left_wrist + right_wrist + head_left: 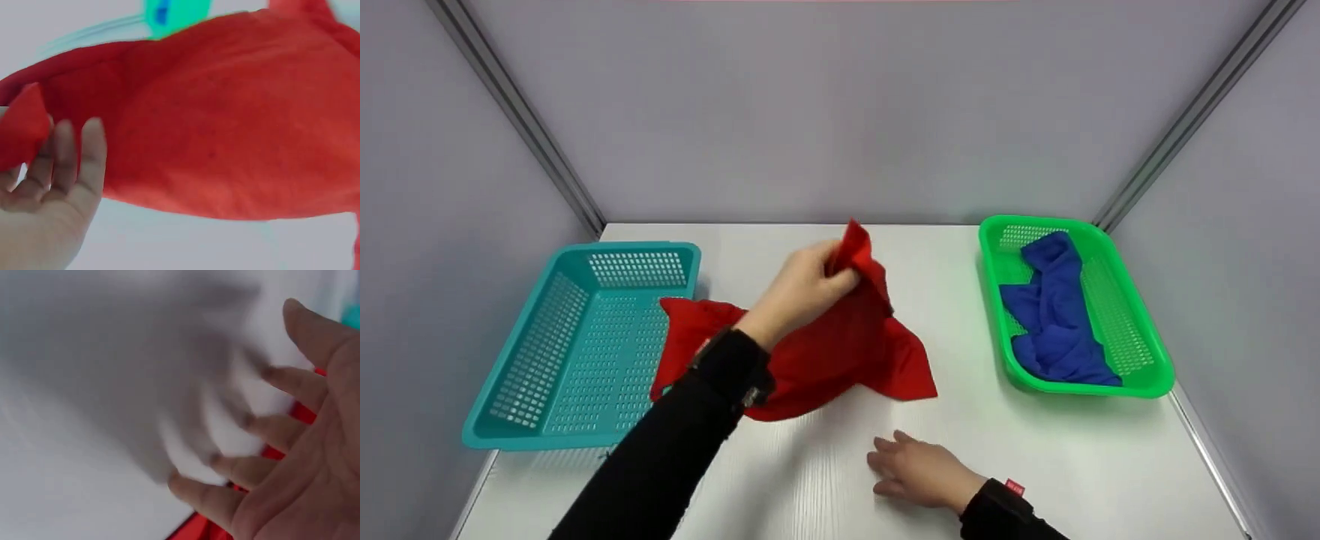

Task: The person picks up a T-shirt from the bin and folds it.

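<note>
A red cloth [840, 352] hangs spread out over the white table, one corner pointing up. My left hand [802, 289] pinches it near that corner between thumb and fingers. In the left wrist view the cloth [225, 129] stretches out wide past the left hand [56, 191], a small fold of it at the fingers. My right hand [922, 472] is low over the table near the front, fingers spread and holding nothing. The right wrist view shows its palm [304, 455] with the fingers loosely extended and their shadow on the white surface.
At the left, a teal basket [577, 441] stands partly behind the red cloth and left sleeve. A green basket [1136, 322] at the right holds a crumpled blue cloth [1057, 322]. Grey panels [840, 112] enclose the table [1080, 465] at the back and sides.
</note>
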{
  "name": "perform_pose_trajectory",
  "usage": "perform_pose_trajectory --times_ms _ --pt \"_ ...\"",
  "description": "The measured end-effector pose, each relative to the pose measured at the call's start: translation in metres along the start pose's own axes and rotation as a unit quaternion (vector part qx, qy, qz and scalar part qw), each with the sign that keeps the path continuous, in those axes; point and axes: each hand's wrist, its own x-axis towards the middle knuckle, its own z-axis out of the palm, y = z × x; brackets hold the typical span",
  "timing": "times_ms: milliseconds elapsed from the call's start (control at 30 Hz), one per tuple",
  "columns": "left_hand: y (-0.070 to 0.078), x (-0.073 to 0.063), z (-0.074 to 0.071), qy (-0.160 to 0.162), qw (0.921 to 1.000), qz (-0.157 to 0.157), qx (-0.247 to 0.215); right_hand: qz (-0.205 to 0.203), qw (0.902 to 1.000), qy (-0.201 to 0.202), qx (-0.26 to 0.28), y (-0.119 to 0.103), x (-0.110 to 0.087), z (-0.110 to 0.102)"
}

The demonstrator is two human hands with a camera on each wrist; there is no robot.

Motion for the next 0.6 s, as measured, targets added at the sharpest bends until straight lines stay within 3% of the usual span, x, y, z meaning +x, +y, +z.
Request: perform_pose_trajectory --times_ms 67,100,167,233,300,333,400,467,533,600 --pt "-0.016 -0.012 0.018 -0.002 0.9978 0.022 0.062 0.004 0.9940 0.103 0.034 0.007 0.002 -0.013" --pt "-0.023 -0.019 0.027 0.000 0.9962 0.032 0.081 0.009 0.9843 0.167 0.057 0.011 0.003 -0.020" --pt "-0.035 -0.033 0.043 0.006 0.9916 0.050 0.119 0.018 0.9536 0.284 0.100 0.018 0.005 -0.033" --pt "-0.043 -0.047 0.058 0.000 0.9869 0.067 0.147 0.015 0.9272 0.345 0.144 0.024 0.008 -0.044" --pt "-0.047 -0.060 0.072 -0.010 0.9809 0.094 0.170 -0.009 0.9204 0.344 0.186 0.028 0.011 -0.051" --pt "-0.048 -0.066 0.078 -0.021 0.9776 0.111 0.178 -0.024 0.9220 0.331 0.200 0.029 0.013 -0.051" --pt "-0.049 -0.077 0.089 -0.051 0.9721 0.151 0.172 -0.056 0.9270 0.310 0.204 0.031 0.017 -0.048" --pt "-0.048 -0.086 0.097 -0.075 0.9691 0.178 0.154 -0.082 0.9265 0.317 0.186 0.034 0.020 -0.041" --pt "-0.052 -0.094 0.101 -0.088 0.9705 0.179 0.135 -0.069 0.9203 0.339 0.183 0.036 0.022 -0.035" --pt "-0.063 -0.100 0.100 -0.078 0.9752 0.148 0.144 -0.017 0.9067 0.346 0.241 0.040 0.021 -0.036"
